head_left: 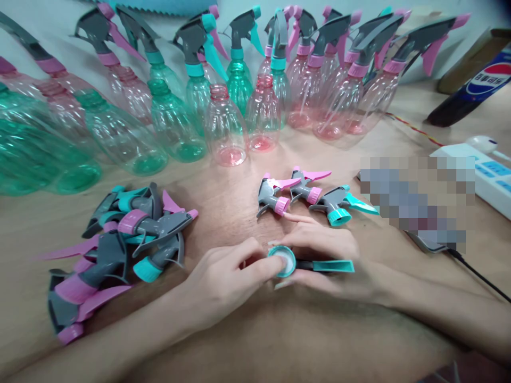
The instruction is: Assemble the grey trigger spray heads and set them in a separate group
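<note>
A grey spray trigger head [333, 266] with a teal lever and collar is held low over the table, its collar opening turned up. Around its body the fingers of my right hand [329, 242] are closed. My left hand [231, 274] grips the collar from the other side, the thumb pressed into the opening, where a white disc partly shows. Just beyond my right hand lie two pink-and-grey trigger heads [275, 196] and a teal-and-grey one [337, 205]. To the left of my left hand is a pile of several pink and teal trigger heads [107, 247].
Along the back stand several clear pink bottles [224, 125] and green bottles [175, 125], some topped with trigger heads. At right are a pixelated phone-like device [415, 199] with a black cable, a white power strip [487, 181] and a dark cola bottle [471, 88].
</note>
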Available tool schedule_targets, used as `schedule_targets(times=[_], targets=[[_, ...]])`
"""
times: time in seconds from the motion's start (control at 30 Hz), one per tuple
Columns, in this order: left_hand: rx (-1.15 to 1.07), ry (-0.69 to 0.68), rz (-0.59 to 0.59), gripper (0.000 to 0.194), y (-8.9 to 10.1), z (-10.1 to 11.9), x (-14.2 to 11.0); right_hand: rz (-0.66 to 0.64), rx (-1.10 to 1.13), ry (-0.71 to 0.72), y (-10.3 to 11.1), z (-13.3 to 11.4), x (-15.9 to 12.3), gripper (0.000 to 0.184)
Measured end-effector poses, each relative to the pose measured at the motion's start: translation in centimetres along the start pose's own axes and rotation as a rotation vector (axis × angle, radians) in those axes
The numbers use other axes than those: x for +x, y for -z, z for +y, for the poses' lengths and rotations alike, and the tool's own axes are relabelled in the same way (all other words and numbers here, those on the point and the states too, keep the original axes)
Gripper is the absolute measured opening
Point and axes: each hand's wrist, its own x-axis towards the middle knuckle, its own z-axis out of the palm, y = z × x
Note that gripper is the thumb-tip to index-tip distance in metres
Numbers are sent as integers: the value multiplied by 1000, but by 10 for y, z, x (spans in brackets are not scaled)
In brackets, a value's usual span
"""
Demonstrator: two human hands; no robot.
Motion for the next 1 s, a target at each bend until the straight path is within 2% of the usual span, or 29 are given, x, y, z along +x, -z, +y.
schedule_targets(times=[0.1,0.23,0.43,0.63,0.83,1.0], targets=[[-4,3,-83,22,2,2,4,-36,17,9,-1,0,0,31],[-44,-28,-183,17,5,0,9,-34,41,33,-2,1,-1,31],[-133,-2,-116,14,4,-3,7,-27,15,37,-2,3,-2,28],[-59,-38,-79,18,3,1,5,-24,25,37,-2,2,-2,31],[-31,-67,-152,19,6,1,10,-20,55,37,-3,0,-1,28],[-59,-75,-110,18,6,-1,10,-4,42,32,-3,2,-1,33]])
